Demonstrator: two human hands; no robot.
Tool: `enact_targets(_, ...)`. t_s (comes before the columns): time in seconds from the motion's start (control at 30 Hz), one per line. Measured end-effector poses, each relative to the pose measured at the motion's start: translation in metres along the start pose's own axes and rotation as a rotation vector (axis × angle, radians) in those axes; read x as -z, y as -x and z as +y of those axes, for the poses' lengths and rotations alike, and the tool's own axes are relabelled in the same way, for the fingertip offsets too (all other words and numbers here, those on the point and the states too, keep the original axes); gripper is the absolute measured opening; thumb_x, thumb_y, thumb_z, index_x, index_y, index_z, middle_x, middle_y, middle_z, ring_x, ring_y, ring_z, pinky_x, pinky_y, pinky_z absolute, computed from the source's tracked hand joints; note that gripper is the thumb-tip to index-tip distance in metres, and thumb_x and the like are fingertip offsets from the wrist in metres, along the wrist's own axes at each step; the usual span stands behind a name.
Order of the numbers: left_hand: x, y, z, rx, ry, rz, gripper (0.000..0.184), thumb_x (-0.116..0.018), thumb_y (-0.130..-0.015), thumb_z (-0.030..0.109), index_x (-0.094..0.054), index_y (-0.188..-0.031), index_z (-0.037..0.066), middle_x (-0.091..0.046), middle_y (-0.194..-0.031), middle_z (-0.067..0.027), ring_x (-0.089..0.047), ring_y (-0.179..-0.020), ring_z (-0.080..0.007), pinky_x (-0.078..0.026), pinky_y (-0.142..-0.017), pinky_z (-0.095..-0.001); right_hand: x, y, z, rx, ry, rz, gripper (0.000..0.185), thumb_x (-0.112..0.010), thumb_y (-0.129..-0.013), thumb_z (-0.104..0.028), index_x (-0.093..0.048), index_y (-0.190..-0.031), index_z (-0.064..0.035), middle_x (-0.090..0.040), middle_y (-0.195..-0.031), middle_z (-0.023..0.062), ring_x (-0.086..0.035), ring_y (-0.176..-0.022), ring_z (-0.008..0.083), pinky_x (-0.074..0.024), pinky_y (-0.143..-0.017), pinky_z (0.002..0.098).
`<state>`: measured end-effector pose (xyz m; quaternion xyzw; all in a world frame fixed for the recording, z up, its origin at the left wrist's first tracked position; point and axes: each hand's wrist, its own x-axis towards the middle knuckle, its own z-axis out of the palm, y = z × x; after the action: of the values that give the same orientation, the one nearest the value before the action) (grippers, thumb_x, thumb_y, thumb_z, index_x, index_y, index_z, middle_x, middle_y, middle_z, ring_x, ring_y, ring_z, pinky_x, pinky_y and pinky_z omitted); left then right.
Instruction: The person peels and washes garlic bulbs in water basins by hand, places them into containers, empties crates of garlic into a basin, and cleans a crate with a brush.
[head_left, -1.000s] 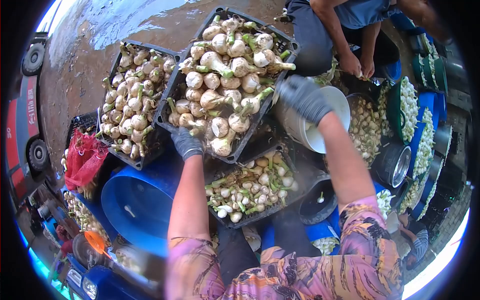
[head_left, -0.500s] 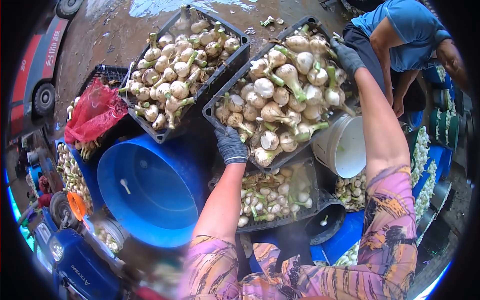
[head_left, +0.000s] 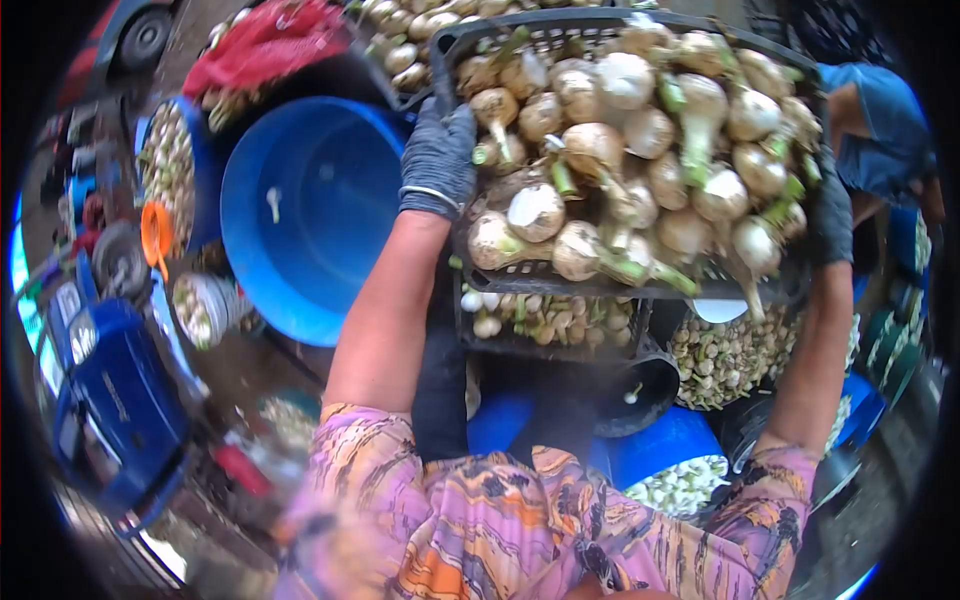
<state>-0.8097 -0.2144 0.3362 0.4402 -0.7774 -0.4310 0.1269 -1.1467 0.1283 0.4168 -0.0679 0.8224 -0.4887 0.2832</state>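
Both my hands, in dark gloves, grip a black plastic crate heaped with whitish bulbs that have cut green stems. My left hand is closed on the crate's left end. At the right end, my right hand holds on, its fingers partly hidden behind the crate wall. The raised crate overlaps a lower black crate of smaller bulbs. Left of my left hand stands a large blue tub with one pale piece inside.
A red mesh sack and another bulb-filled crate lie at the upper left. A person in blue bends at the right. Around me are a black bucket, a blue container of white cloves and a blue vehicle.
The crate of bulbs has come closer to me and levelled out, with both hands still on it. My view has shifted, and the crate now covers most of the white bucket.
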Motion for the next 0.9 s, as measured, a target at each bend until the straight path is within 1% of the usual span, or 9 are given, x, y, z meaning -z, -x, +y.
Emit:
enact_targets(0.13,0.063,0.012,0.032,0.215,-0.01,-0.012,0.042,-0.052,-0.094,0.038,-0.058,-0.112,0.0,-0.064,-0.095,-0.0284,-0.061,-0.092,-0.0454,-0.049,-0.078,-0.0485,0.002,0.02,-0.039,0.152,0.387,-0.052,0.046,-0.052,-0.097,-0.009,-0.043,-0.141,0.0012,-0.06,-0.125,0.0125,-0.059,-0.108,0.0189,-0.0459,-0.092,0.0281)
enact_targets(0.17,0.07,-0.003,0.027,0.185,-0.021,-0.004,0.045,-0.052,-0.094,0.038,-0.057,-0.116,-0.001,-0.064,-0.095,-0.0287,-0.062,-0.092,-0.0454,-0.049,-0.079,-0.0486,0.001,0.009,-0.045,0.374,0.821,-0.074,0.051,-0.055,-0.096,-0.01,-0.039,-0.142,0.0023,-0.061,-0.125,0.0142,-0.06,-0.107,0.0217,-0.0466,-0.091,0.0297)
enact_targets(0.2,0.083,-0.015,0.034,0.222,-0.057,-0.024,0.046,-0.052,-0.094,0.037,-0.055,-0.118,-0.002,-0.064,-0.095,-0.0287,-0.062,-0.093,-0.0452,-0.049,-0.08,-0.0486,-0.022,0.009,-0.075,0.411,0.838,-0.064,0.05,-0.056,-0.095,-0.007,-0.04,-0.142,0.0019,-0.061,-0.124,0.0163,-0.06,-0.106,0.0215,-0.0464,-0.091,0.0303)
enact_targets(0.37,0.155,0.176,0.034,0.303,0.049,0.063,0.052,-0.049,-0.095,0.037,-0.045,-0.135,0.003,-0.064,-0.101,-0.0293,-0.061,-0.096,-0.0455,-0.049,-0.084,-0.0485,-0.006,0.118,-0.062,0.071,0.151,-0.24,0.049,-0.054,-0.096,-0.018,-0.042,-0.14,-0.0016,-0.059,-0.12,0.0166,-0.058,-0.103,0.0234,-0.0472,-0.089,0.0342)
enact_targets(0.47,0.196,0.332,0.013,0.541,0.207,0.076,0.056,-0.045,-0.097,0.039,-0.035,-0.146,0.014,-0.062,-0.111,-0.0282,-0.059,-0.103,-0.0456,-0.048,-0.086,-0.0479,-0.007,0.167,-0.037,-0.014,0.281,-0.49,0.055,-0.046,-0.101,-0.039,-0.04,-0.144,-0.0051,-0.052,-0.133,0.0077,-0.052,-0.118,0.0206,-0.0444,-0.101,0.0355)
enact_targets(0.5,0.213,0.35,0.006,0.359,0.171,0.201,0.056,-0.044,-0.097,0.041,-0.035,-0.146,0.015,-0.061,-0.113,-0.0283,-0.058,-0.105,-0.0447,-0.048,-0.085,-0.0477,-0.031,0.202,-0.051,-0.027,0.222,-0.519,0.054,-0.047,-0.101,-0.038,-0.041,-0.143,-0.0044,-0.053,-0.131,0.0075,-0.053,-0.116,0.0201,-0.0451,-0.1,0.0351)
enact_targets(0.57,0.236,0.376,-0.026,0.501,0.273,0.164,0.058,-0.045,-0.098,0.045,-0.039,-0.144,0.009,-0.061,-0.114,-0.0291,-0.058,-0.106,-0.0445,-0.048,-0.086,-0.0469,-0.089,0.253,-0.09,-0.064,0.113,-0.578,0.051,-0.049,-0.101,-0.035,-0.043,-0.14,-0.0031,-0.055,-0.128,0.0071,-0.055,-0.112,0.019,-0.0463,-0.098,0.0342)
enact_targets(0.63,0.264,0.396,-0.062,0.644,0.294,0.157,0.065,-0.046,-0.096,0.049,-0.04,-0.141,0.002,-0.06,-0.115,-0.0308,-0.058,-0.108,-0.0443,-0.048,-0.088,-0.046,-0.127,0.276,-0.087,-0.414,-0.088,-0.523,0.053,-0.049,-0.1,-0.04,-0.045,-0.138,-0.0031,-0.057,-0.125,0.0064,-0.057,-0.108,0.0187,-0.0481,-0.095,0.0344)
enact_targets(0.9,0.388,0.512,-0.135,0.89,0.202,0.335,0.089,-0.054,-0.089,0.061,-0.039,-0.135,-0.013,-0.059,-0.116,-0.0344,-0.057,-0.112,-0.0444,-0.047,-0.092,-0.0439,-0.25,0.392,-0.109,-0.385,0.124,-0.593,0.06,-0.049,-0.096,-0.054,-0.052,-0.131,-0.0056,-0.064,-0.115,0.0059,-0.062,-0.097,0.0191,-0.0517,-0.086,0.0345)
